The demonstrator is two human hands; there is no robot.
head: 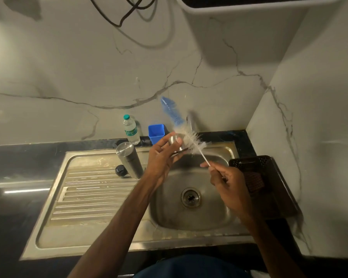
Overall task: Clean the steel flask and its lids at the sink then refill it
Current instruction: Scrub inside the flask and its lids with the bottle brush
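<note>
Left hand (161, 155) grips the steel cup lid (175, 140) over the sink basin's (209, 213) back edge, and right hand (227, 183) pinches the bottle brush (193, 139), bristles against the lid: scrubbing step, by my reading. At the drainboard's (88, 187) back right corner stands the steel flask (129, 159), with the black inner lid (121, 170) just beside it. Rinsing likely comes next, under the tap (191, 121) right behind; there is open room above the basin, less toward the dark basket (259, 177) at its right rim.

Blue square plastic cup (156, 133) upright on back ledge of dark countertop (18, 163), behind sink (88, 231). Black perforated tray (249, 160) on counter just right of sink, against side wall; brown mesh-like item (255, 182) lying in it, kind unclear. Grey marble-veined wall (88, 67) behind. Black cable (127, 15) hanging in loops at top. Pale grey housing (249, 9) overhead, top right.
</note>
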